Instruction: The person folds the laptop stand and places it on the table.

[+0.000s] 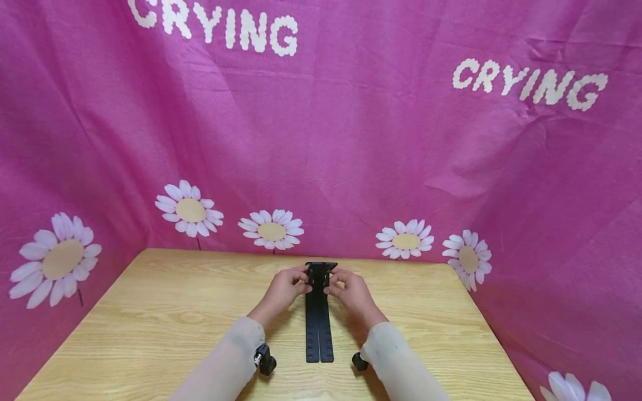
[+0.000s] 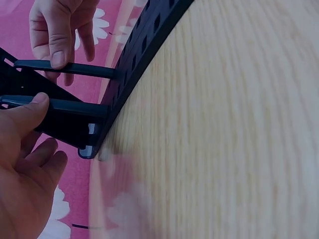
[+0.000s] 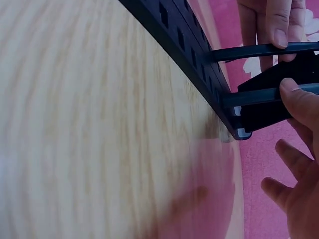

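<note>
A black folding stand (image 1: pixel 312 328) rests on the table, its two long slotted strips side by side and pointing toward me. At its far end an upright panel rises, with two slim bars (image 2: pixel 75 106) running between it and the slotted base. My left hand (image 1: pixel 288 291) pinches the left bar, thumb on top and fingers behind. On the other side my right hand (image 1: pixel 354 292) pinches the right bar (image 3: pixel 259 94) the same way, its other fingers spread loosely. Both hands are level with each other, close to the panel.
The wooden table (image 1: pixel 190 312) reaches back to a pink cloth backdrop (image 1: pixel 341 156) with white daisies and lettering, which also hangs along both sides. Black wrist devices (image 1: pixel 266 361) sit under both sleeves, close over the tabletop.
</note>
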